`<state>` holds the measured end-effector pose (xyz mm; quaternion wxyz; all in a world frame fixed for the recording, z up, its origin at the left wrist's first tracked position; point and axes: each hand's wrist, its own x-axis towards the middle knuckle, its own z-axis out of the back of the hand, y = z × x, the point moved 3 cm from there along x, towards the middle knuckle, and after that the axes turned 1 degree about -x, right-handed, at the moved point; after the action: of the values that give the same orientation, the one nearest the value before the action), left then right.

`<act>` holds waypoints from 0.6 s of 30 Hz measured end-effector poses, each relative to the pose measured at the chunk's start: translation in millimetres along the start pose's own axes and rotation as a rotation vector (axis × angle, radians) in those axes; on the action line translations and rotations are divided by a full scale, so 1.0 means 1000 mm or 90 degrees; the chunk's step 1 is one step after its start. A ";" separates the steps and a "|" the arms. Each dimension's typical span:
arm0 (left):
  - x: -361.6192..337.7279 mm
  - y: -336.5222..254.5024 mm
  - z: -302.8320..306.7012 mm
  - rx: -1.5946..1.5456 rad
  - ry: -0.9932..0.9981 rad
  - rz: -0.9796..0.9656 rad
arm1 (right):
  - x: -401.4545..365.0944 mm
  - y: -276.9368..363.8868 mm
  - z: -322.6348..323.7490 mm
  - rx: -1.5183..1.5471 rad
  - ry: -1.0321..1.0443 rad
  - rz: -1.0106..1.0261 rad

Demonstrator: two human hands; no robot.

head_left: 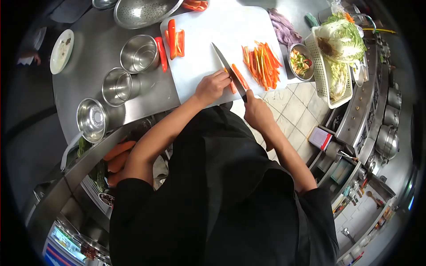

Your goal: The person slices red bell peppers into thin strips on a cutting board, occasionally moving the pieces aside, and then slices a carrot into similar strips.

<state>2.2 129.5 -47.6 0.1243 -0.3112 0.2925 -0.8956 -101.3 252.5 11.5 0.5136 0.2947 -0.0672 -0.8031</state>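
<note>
My right hand (258, 111) is closed round the handle of a kitchen knife (222, 58), whose blade points up and to the left over the white cutting board (204, 35). Beside the blade, my left hand (213, 88) has its fingers curled down on a red bell pepper piece (233, 87), mostly hidden under them. A cut red strip (239, 75) lies along the blade's other side. To the right is a pile of red and orange pepper strips (262, 66). Larger red pepper pieces (176, 42) rest at the board's left.
Several steel bowls stand left of the board, including one bowl (139, 54) close by. A colander (144, 13) sits at the back. On the right are a bowl of scraps (300, 62), a purple cloth (284, 29) and a white basket (322, 84) with cabbage (344, 40).
</note>
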 end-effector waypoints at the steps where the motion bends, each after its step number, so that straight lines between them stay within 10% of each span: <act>1: -0.001 0.002 0.000 0.018 0.017 0.002 | -0.001 -0.001 -0.004 -0.007 0.003 -0.016; 18: -0.002 -0.003 -0.002 0.018 0.026 -0.021 | 0.039 -0.025 -0.016 0.066 -0.008 -0.026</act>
<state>2.4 133.4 -48.6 0.1082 -0.2960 0.2776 -0.9075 -123.6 233.7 -27.9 0.4805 0.3174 -0.1056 -0.8107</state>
